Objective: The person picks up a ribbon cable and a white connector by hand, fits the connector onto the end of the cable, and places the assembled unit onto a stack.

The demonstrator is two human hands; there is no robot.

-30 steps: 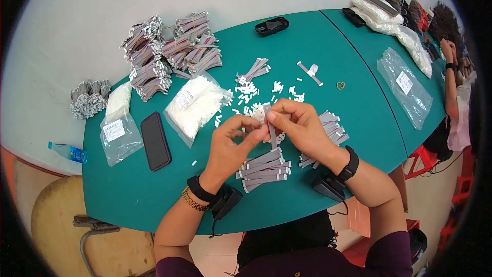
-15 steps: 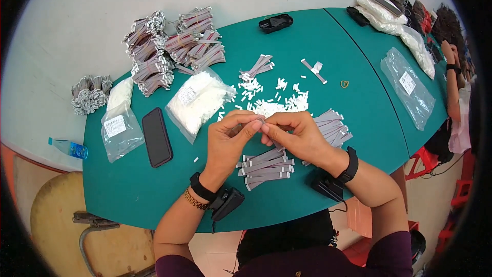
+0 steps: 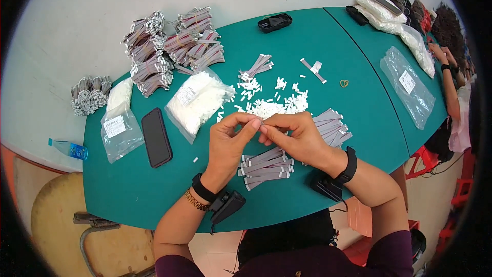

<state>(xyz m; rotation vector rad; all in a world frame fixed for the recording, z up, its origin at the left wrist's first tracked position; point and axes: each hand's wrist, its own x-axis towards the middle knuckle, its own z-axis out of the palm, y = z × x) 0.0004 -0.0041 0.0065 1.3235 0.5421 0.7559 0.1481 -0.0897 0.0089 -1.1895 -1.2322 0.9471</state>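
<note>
Pinching one small white piece — left hand (image 3: 230, 141), right hand (image 3: 300, 138).

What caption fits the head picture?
Two hands pinch a tiny piece over a green table near white clips.

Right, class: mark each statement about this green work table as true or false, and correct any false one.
1. The hands, left hand and right hand, meet fingertip to fingertip above the round green table. True.
2. The flat black phone lies to the person's right. False: it lies to the left.
3. A heap of small white plastic pieces lies just beyond the hands. True.
4. The blue-capped clear water bottle stands upright at the table's centre. False: it lies beyond the table's left edge.
5. Grey flat strips lie below the hands. True.
</note>
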